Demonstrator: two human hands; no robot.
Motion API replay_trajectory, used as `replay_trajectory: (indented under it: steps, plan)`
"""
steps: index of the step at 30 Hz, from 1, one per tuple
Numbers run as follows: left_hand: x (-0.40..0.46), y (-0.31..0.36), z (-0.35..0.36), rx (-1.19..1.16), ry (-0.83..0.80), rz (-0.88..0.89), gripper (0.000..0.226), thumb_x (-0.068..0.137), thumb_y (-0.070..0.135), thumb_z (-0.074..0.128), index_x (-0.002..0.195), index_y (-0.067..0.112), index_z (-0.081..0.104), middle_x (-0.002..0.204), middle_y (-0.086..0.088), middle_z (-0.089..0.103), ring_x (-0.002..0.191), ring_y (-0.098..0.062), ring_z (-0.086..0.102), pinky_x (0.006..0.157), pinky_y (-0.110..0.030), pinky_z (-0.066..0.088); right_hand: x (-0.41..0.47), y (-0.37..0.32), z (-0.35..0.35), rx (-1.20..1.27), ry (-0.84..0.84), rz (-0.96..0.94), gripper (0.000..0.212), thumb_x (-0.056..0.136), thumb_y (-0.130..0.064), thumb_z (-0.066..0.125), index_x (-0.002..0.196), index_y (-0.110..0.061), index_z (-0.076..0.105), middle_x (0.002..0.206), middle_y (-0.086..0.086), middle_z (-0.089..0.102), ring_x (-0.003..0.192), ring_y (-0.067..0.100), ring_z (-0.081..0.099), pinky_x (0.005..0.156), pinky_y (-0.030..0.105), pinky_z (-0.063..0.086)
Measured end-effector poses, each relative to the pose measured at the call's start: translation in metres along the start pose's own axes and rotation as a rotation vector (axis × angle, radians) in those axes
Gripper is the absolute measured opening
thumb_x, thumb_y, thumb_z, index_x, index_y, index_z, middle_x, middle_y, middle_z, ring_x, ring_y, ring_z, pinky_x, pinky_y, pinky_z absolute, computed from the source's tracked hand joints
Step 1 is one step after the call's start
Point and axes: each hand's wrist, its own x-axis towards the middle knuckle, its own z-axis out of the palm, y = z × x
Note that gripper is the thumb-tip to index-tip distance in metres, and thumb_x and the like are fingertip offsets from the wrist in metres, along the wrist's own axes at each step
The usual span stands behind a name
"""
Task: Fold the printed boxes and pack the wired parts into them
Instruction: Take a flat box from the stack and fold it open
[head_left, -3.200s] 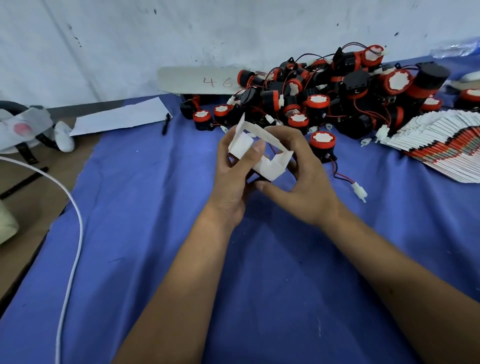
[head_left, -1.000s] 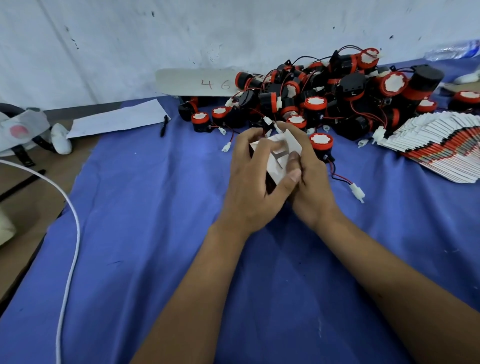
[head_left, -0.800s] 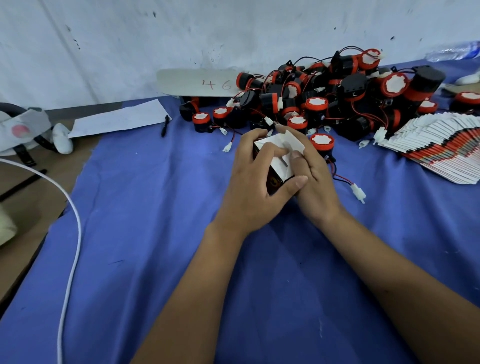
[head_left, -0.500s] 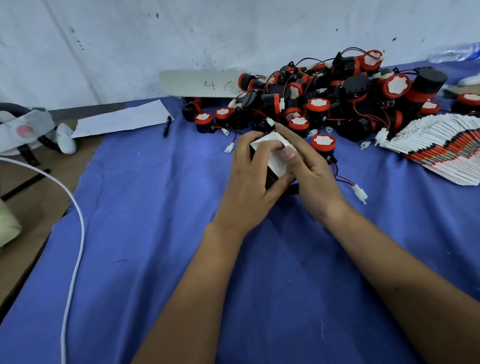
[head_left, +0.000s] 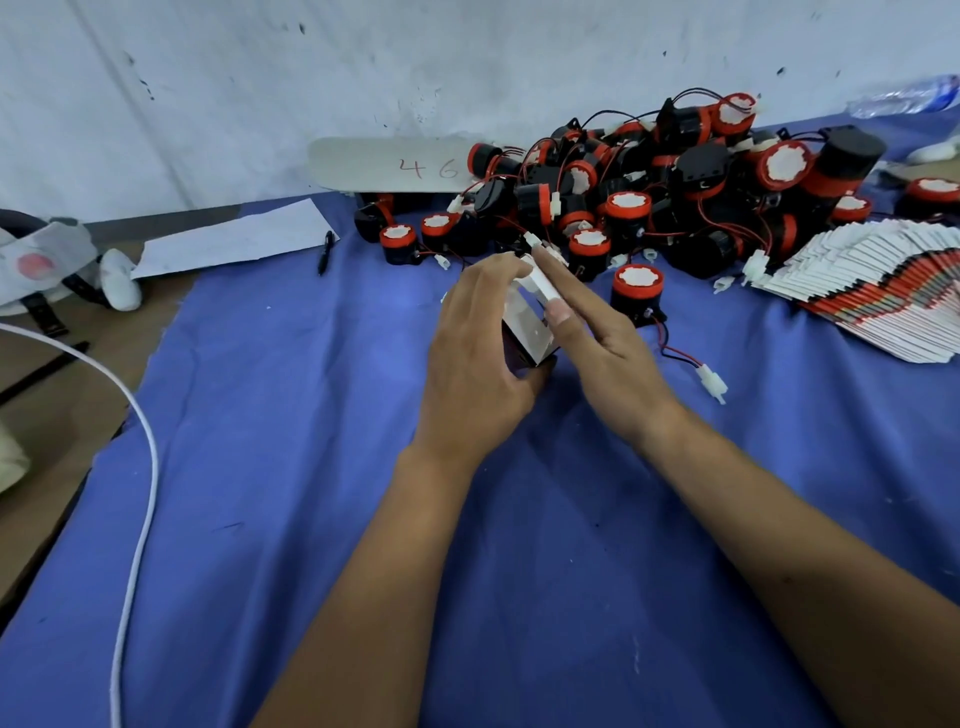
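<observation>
- The right hand (head_left: 605, 343) is lying with its fingers (head_left: 558, 283) straight and close together, pressing flat on the white top flap of the small box (head_left: 530, 325).
- The left hand (head_left: 475, 358) is gripping the same box from its left side, fingers curled over the far top edge and the thumb hooked under the near lower corner.
- The box is sitting between the two hands, roughly at the middle of the blue cloth (head_left: 311, 467) covering the worktop, just in front of the heap of parts; whether it is touching the cloth I cannot tell.
- Its long axis is running from the near side towards the far wall, tilted a little to the right, with the flapped end pointing away.
- It is showing plain white inner card on top and a dark printed face low on the near side; the print is too small to read.
- The wired parts (head_left: 649, 192), black bodies with red rims, white caps and thin red and black leads, are piling up at the far edge; one part (head_left: 636, 293) is standing just right of the hands, its lead trailing to a white plug (head_left: 711, 382).
- Flat boxes (head_left: 872, 301), white with red and black edges, are fanning out at the right edge.
- A grey card (head_left: 389, 163) against the wall is reading "46" in red.
</observation>
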Motion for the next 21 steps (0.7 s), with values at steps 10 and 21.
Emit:
replay_trajectory:
  steps: [10,21]
  plan:
    - [0.003,0.007,0.008,0.039,0.002,0.127,0.036,0.079,0.012,0.082,0.111,0.009,0.068,0.138,-0.005,0.059,0.13,-0.025,0.055,0.108,-0.031,0.043,0.002,0.005,-0.004,0.034,0.178,0.026,0.045,0.104,-0.022,0.058,0.148,-0.029,0.049,0.12,0.002,0.07,0.111,0.016,0.068,0.093,0.038,0.058]
    - [0.002,0.009,0.005,0.009,0.018,0.123,0.038,0.086,0.016,0.076,0.12,0.018,0.058,0.122,0.012,0.061,0.117,-0.026,0.051,0.099,-0.035,0.045,0.001,-0.001,-0.004,0.257,0.061,0.058,0.041,0.109,-0.02,0.042,0.149,-0.027,0.048,0.151,-0.003,0.052,0.14,0.015,0.048,0.116,0.044,0.042]
